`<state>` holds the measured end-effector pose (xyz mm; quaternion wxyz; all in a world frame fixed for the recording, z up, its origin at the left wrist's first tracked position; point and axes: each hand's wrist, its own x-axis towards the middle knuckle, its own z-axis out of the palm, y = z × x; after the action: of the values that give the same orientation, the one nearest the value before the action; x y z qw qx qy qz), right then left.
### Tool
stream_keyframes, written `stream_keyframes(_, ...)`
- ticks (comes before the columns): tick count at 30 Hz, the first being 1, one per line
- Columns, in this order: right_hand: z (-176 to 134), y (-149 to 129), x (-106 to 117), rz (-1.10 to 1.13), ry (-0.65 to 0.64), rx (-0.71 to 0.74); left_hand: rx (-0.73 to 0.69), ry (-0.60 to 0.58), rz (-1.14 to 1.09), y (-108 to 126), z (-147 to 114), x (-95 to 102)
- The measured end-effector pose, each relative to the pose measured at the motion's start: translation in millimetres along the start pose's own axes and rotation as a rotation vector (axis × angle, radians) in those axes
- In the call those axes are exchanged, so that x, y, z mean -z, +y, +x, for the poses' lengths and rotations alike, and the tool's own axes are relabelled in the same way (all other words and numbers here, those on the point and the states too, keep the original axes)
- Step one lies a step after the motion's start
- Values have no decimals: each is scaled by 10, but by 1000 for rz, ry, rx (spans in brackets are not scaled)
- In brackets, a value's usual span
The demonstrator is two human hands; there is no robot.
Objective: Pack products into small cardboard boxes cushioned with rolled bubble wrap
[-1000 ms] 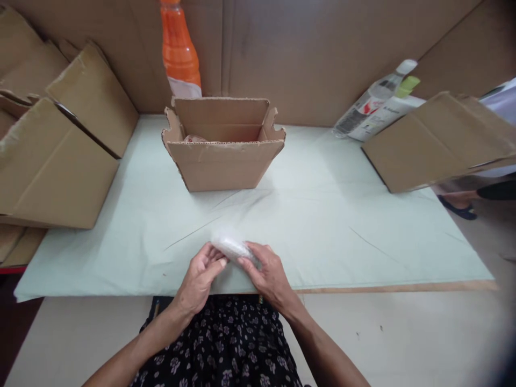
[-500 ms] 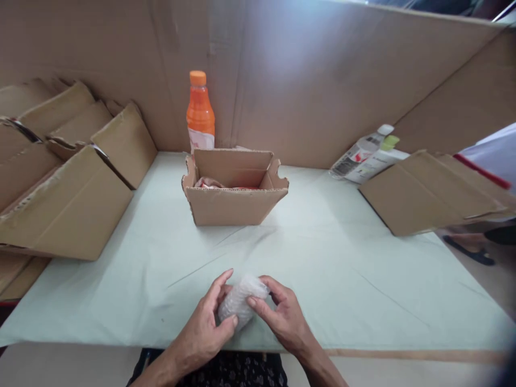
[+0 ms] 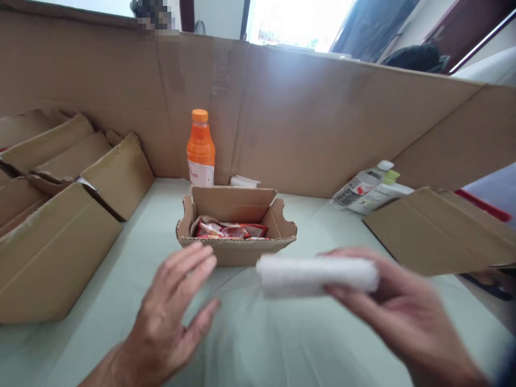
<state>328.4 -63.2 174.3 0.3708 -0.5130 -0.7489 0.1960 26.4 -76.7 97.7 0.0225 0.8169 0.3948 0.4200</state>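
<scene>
My right hand (image 3: 399, 301) grips one end of a white roll of bubble wrap (image 3: 314, 274), held level above the table and blurred by motion. Whether something is wrapped inside it cannot be made out. My left hand (image 3: 173, 306) is open and holds nothing, its fingers apart just in front of a small open cardboard box (image 3: 242, 252). Red and white packets (image 3: 229, 230) lie inside that box.
Behind the box stand an orange bottle (image 3: 200, 150) and a small white item (image 3: 244, 181). Several cardboard boxes (image 3: 52, 252) fill the left side. At right, a clear bottle (image 3: 358, 185) leans beside another cardboard box (image 3: 427, 231). A cardboard wall (image 3: 302, 129) closes the back.
My hands have separated. My right hand has carried the bubble-wrap roll up and to the right, turning it level; my left hand has let go. The view has tilted up.
</scene>
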Motion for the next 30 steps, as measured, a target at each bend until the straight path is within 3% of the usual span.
stream_keyframes(2, 407, -25, 103, -178, 152, 92, -11, 78, 153, -164, 230, 11)
stream_keyframes(3, 611, -32, 89, -259, 144, 132, -22, 75, 194, -231, 289, -14)
stream_keyframes(7, 1290, 11, -283, -602, -231, 330, -71, 23, 188, -364, 243, -191)
stream_keyframes(10, 1538, 67, -586, -827, -509, 454, -69, 39, 147, -369, 147, -258)
stream_keyframes(13, 1606, 50, -720, -887, -707, 484, -76, 28, 121, -374, 140, -256)
stream_keyframes(20, 1677, -38, -996, -986, -884, 533, -53, 34, 80, -390, 202, -243)
stream_keyframes(23, 1687, -10, -1078, -892, -895, 557, -38, 33, 78, -372, 196, -241)
stream_keyframes(27, 1663, 53, -1069, -787, -837, 481, -38, 19, 70, -366, 199, -248)
stream_keyframes(30, 1672, 102, -1070, -766, -901, 427, -27, 1, 75, -360, 218, -242)
